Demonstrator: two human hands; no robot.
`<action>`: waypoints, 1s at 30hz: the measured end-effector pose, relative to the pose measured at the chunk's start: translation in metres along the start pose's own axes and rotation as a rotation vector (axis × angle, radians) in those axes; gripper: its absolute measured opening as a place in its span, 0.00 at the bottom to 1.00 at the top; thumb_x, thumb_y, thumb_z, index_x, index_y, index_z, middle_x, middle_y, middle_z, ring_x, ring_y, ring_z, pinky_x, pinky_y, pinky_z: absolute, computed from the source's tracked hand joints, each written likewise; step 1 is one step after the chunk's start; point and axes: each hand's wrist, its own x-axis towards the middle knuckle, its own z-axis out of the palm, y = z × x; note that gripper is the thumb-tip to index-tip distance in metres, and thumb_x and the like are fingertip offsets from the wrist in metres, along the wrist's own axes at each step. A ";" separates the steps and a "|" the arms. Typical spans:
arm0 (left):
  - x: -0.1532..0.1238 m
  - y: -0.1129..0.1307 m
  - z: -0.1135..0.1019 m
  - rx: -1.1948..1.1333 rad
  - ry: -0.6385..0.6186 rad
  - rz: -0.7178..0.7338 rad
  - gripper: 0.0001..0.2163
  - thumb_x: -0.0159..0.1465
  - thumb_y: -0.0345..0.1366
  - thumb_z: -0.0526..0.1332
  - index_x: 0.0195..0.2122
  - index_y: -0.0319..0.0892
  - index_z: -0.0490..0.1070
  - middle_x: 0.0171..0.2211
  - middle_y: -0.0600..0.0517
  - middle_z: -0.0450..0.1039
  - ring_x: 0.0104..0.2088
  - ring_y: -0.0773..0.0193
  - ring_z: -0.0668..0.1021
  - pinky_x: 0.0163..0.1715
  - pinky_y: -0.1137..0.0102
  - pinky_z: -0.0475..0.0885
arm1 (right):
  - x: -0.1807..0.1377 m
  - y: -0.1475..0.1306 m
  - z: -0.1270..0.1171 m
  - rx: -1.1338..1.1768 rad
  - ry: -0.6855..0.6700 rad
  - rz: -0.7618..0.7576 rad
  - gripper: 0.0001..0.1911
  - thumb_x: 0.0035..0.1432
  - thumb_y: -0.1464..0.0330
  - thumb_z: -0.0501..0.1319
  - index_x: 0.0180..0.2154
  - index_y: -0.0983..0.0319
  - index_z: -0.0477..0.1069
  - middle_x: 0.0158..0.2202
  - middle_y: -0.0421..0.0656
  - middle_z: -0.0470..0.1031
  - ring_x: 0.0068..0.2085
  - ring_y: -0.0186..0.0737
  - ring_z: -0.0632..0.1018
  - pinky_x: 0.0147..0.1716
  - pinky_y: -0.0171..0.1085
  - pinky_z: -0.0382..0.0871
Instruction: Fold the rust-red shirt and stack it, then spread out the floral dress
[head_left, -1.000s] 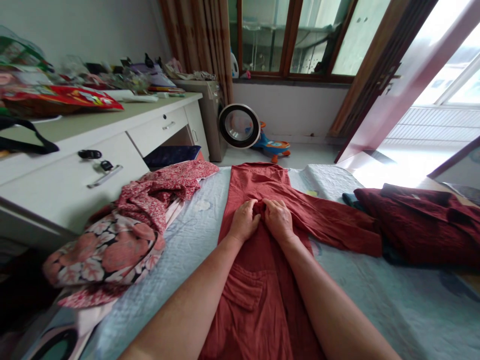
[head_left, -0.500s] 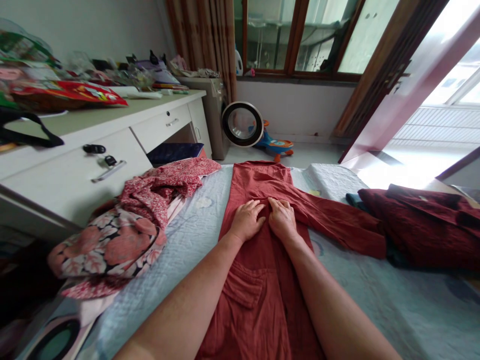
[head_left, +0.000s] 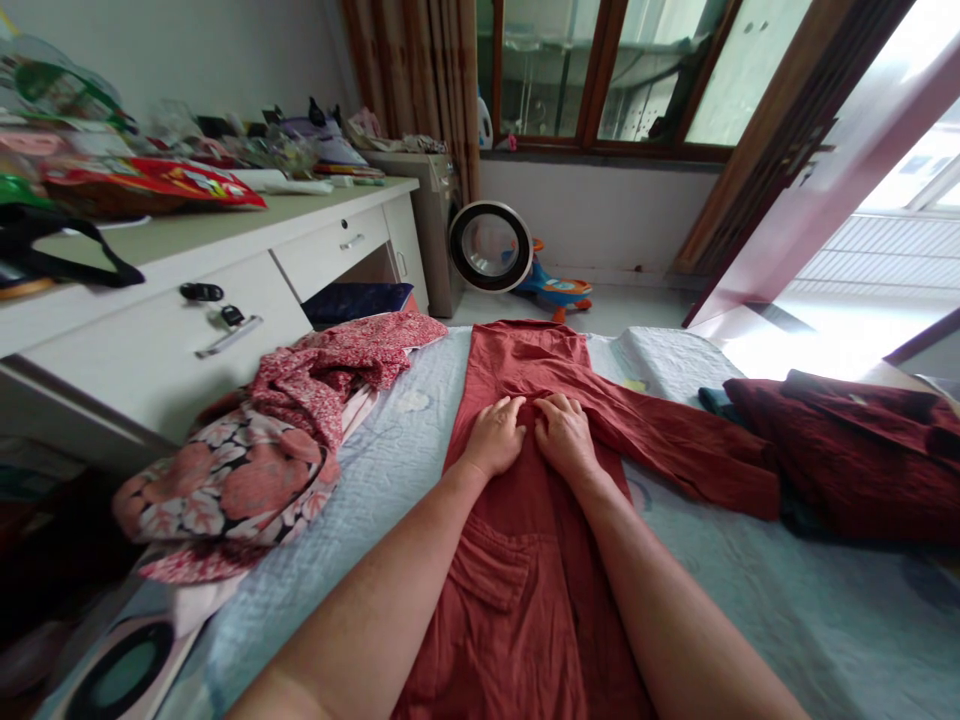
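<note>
A rust-red long-sleeved shirt [head_left: 525,580] lies lengthwise on the bed in front of me, its far end near the bed's edge. One sleeve [head_left: 697,450] stretches out to the right, and a pocket [head_left: 491,565] shows low on the left part. My left hand [head_left: 495,435] rests on the upper part of the cloth, fingers together and thumb apart. Close beside it, my right hand [head_left: 566,435] lies on the same cloth with slightly bent fingers. Wrinkles run between and beyond the fingertips. Both hands are open, palms down.
The bed [head_left: 720,610] has a pale blue quilted cover. Crumpled patterned clothes [head_left: 255,470] lie left; folded dark red clothes [head_left: 862,455] lie right. A white desk [head_left: 225,260] with cluttered top stands left. Beyond are a washing machine with its round door [head_left: 491,247] open and a blue ride-on toy [head_left: 555,288].
The view has shifted slightly, so the room sits a little further right. My fingers look a bit more bent on the shirt; both hands stay at nearly the same place on it.
</note>
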 end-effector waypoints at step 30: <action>-0.005 -0.024 -0.006 0.274 0.038 -0.347 0.28 0.67 0.53 0.50 0.64 0.45 0.61 0.68 0.38 0.53 0.67 0.41 0.57 0.62 0.47 0.54 | -0.009 -0.013 0.009 -0.068 -0.151 -0.059 0.25 0.66 0.66 0.49 0.63 0.62 0.61 0.68 0.47 0.56 0.67 0.44 0.58 0.64 0.48 0.50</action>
